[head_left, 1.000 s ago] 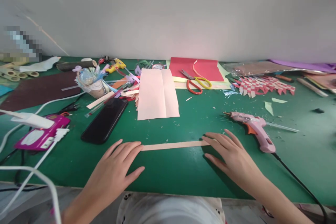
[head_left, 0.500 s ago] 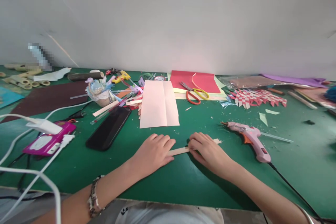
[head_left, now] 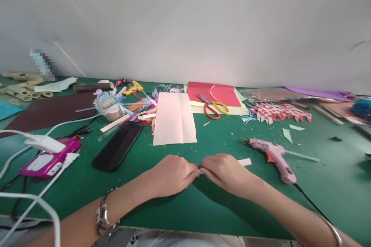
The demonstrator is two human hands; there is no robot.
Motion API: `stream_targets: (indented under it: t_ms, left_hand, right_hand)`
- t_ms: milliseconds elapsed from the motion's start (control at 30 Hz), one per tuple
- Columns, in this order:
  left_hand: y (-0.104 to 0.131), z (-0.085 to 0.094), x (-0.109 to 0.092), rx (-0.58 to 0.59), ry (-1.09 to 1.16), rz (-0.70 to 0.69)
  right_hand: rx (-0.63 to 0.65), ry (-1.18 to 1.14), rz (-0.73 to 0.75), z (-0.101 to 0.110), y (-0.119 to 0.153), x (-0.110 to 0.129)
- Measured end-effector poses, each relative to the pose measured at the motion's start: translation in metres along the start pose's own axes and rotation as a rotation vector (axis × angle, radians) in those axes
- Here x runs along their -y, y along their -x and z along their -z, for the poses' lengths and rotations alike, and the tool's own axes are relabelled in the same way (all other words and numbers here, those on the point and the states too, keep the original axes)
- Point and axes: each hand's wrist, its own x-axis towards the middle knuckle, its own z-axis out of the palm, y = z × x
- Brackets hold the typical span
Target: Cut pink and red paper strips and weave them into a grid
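Observation:
My left hand [head_left: 176,175] and my right hand [head_left: 227,172] meet fingertip to fingertip low over the green table. Both pinch a narrow pale pink paper strip [head_left: 245,161]. One end of the strip juts out past my right hand; most of the rest is hidden under my fingers. Just beyond my hands lies a creased pale pink sheet [head_left: 174,119]. To the right of my right hand, a pink glue gun [head_left: 275,156] rests on its side with a clear glue stick in its back.
Scissors [head_left: 213,107] with red and yellow handles lie on red paper [head_left: 223,94]. Left are a black phone [head_left: 118,146], a purple power strip [head_left: 52,157] with white cables, and a blue papery bundle [head_left: 109,105]. Red-and-white woven paper [head_left: 281,112] lies at right.
My hands have come together along the strip, closing the gap between them. The strip's middle stretch is now covered by my fingers. The whole view has shifted slightly.

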Motion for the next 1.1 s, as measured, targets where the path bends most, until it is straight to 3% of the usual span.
stream_targets:
  t_ms: [133, 300, 567, 900, 1100]
  left_hand:
    - [0.0, 0.002, 0.004, 0.101, 0.366, 0.081]
    - [0.001, 0.001, 0.011, 0.235, 0.739, 0.124]
    - [0.005, 0.009, 0.017, 0.277, 0.77, 0.109]
    - [0.023, 0.012, 0.045, 0.343, 0.901, 0.144]
    - [0.033, 0.016, 0.052, 0.347, 0.795, 0.216]
  right_hand:
    - [-0.011, -0.001, 0.047, -0.003, -0.007, 0.0]
    - [0.026, -0.088, -0.009, 0.003, -0.009, 0.005]
    - [0.032, -0.1, -0.136, 0.01, 0.0, -0.006]
    - [0.107, -0.233, -0.209, 0.026, 0.035, -0.035]
    - [-0.082, -0.06, -0.388, 0.033, 0.045, -0.051]
